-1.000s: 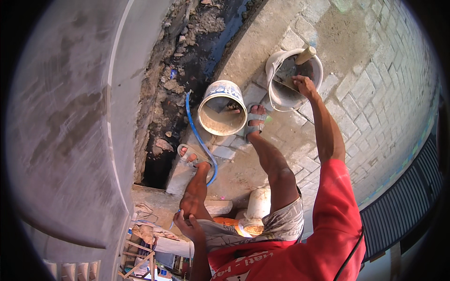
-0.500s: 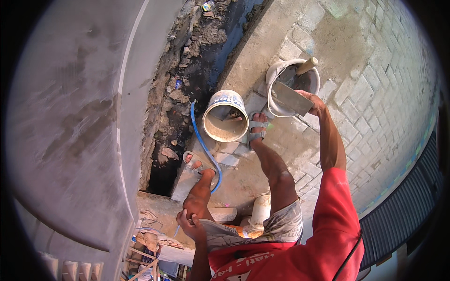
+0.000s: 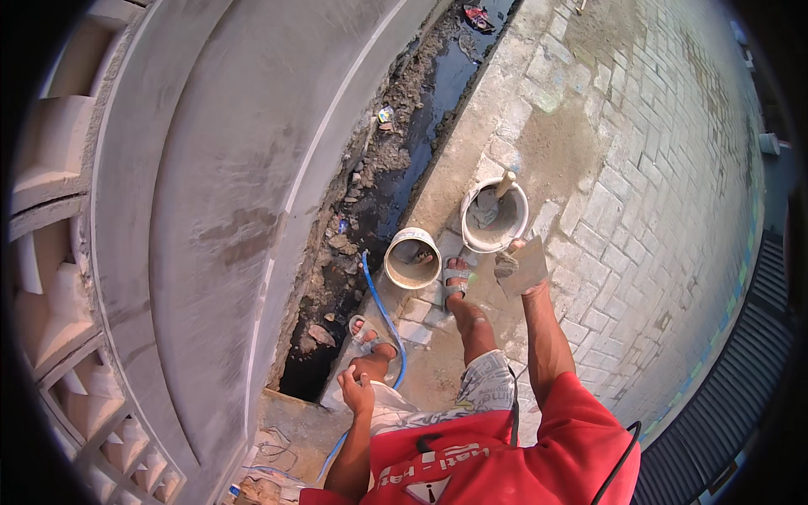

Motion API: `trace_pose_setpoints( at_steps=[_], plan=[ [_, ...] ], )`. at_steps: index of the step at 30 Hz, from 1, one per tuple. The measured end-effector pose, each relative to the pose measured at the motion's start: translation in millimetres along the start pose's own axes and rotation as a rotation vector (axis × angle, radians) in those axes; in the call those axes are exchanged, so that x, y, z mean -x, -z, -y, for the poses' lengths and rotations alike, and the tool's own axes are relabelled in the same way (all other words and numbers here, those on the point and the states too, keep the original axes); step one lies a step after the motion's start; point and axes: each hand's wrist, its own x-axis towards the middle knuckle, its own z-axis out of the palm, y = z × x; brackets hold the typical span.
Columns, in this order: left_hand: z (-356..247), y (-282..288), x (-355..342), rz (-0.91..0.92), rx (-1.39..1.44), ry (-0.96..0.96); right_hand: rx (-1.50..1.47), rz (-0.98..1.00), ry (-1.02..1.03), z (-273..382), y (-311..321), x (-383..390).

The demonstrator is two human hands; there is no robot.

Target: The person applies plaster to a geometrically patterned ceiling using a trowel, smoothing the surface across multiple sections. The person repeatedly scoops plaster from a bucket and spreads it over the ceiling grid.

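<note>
My right hand grips a plastering trowel with a flat, rectangular metal blade. A dab of grey mortar clings to the blade's left edge. The trowel is beside the near rim of a pale bucket, which has grey mortar inside. A tool with a wooden handle leans against that bucket's far rim. By my left knee, my left hand has its fingers loosely curled, with nothing visible in them. Left of the mortar bucket, a smaller white bucket is tilted toward me, with pale residue inside.
A smooth grey plastered wall rises on the left. Along its foot runs a ditch with dark water, rubble and litter. A blue hose curves past my left foot. Paving blocks stretch right toward a dark corrugated surface.
The trowel has come out from over the mortar bucket toward me, now carrying a visible dab of mortar. My view has shifted, taking in more of the wall. My left hand stays by the knee.
</note>
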Motion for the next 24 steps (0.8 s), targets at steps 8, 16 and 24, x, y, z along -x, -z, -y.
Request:
trace_pose_setpoints(
  at_steps=[8,16,24],
  plan=[
    [24.1,47.6,-1.2,0.035,0.256,0.104,0.063,0.412,-0.210,-102.6,-274.6,-29.6],
    [81.1,100.1,15.3,-0.286,0.509,0.173,0.532,0.176,-0.311,-234.6,-397.3,-30.2],
    [219.7,122.0,34.1,-0.297,0.614,0.460,0.599,0.658,-0.176,-373.7,-566.5,-30.1]
  ],
)
